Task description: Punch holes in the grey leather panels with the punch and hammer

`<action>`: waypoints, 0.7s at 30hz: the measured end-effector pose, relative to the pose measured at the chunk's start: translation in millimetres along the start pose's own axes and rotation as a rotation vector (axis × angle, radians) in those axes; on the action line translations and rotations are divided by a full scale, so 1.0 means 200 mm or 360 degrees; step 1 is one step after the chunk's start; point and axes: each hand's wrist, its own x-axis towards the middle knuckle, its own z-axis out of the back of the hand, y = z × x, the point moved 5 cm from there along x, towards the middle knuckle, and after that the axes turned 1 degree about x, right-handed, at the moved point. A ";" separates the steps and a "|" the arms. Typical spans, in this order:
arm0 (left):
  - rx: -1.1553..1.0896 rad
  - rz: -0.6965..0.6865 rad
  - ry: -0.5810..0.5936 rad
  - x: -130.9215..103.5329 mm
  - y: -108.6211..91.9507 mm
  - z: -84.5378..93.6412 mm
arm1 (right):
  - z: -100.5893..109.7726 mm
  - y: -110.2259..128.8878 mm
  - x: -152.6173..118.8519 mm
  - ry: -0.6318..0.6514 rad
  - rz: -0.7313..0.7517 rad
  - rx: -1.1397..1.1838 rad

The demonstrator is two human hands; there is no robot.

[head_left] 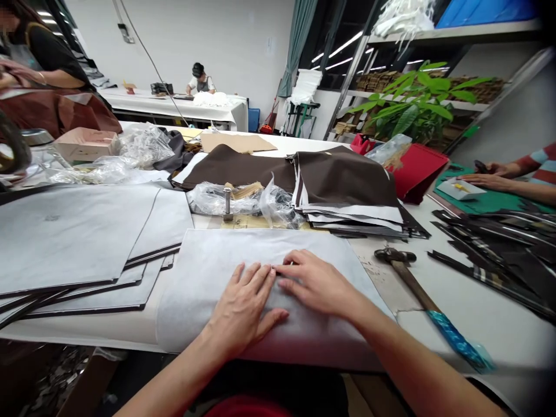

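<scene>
A pale sheet [200,301] with a light, fabric-like backing lies across the near edge of the table, in front of me. My left hand [243,313] rests flat on it, fingers together and thumb out to the side. Close beside its fingertips, my right hand [319,284] touches the same sheet. Its index finger reaches to the left index fingertip, the thumb sits a little apart below, and the other fingers are bent. A tiny dark spot shows by the right index fingertip; what it is I cannot make out.
Backed sheets [78,237] are stacked at left. A hammer [417,289] with blue-wrapped grip lies at right, near dark strips [499,255]. Behind are a metal post tool [227,204], plastic bags [278,202] and folded brown material [347,174]. A co-worker's hands [495,176] are at far right.
</scene>
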 end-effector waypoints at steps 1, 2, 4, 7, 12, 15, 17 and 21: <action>0.0008 0.0003 0.0016 0.00 0.00 0.00 | 0.03 -0.03 0.09 -0.0010 -0.0020 0.0113; 0.0015 0.0013 0.0031 0.01 -0.01 0.00 | 0.06 -0.06 0.19 -0.0063 -0.0051 0.0196; 0.0022 0.0041 0.0052 0.01 -0.01 0.00 | 0.10 -0.08 0.43 -0.0243 -0.0098 0.0264; -0.0003 0.0059 0.0030 0.01 -0.01 0.00 | 0.03 -0.02 0.78 -0.0318 -0.0042 0.0283; -0.0088 0.0062 -0.0044 -0.01 0.01 0.00 | -0.10 0.04 1.02 -0.0276 -0.0063 0.0339; -0.0129 0.0055 -0.0060 -0.01 0.02 0.00 | -0.03 0.00 0.87 -0.0257 -0.0113 0.0389; -0.0138 0.0051 -0.0058 -0.01 0.02 0.00 | 0.04 -0.05 0.68 -0.0264 -0.0140 0.0446; -0.0119 0.0035 -0.0070 -0.01 0.02 0.01 | 0.07 -0.11 0.24 -0.0374 -0.0295 0.0829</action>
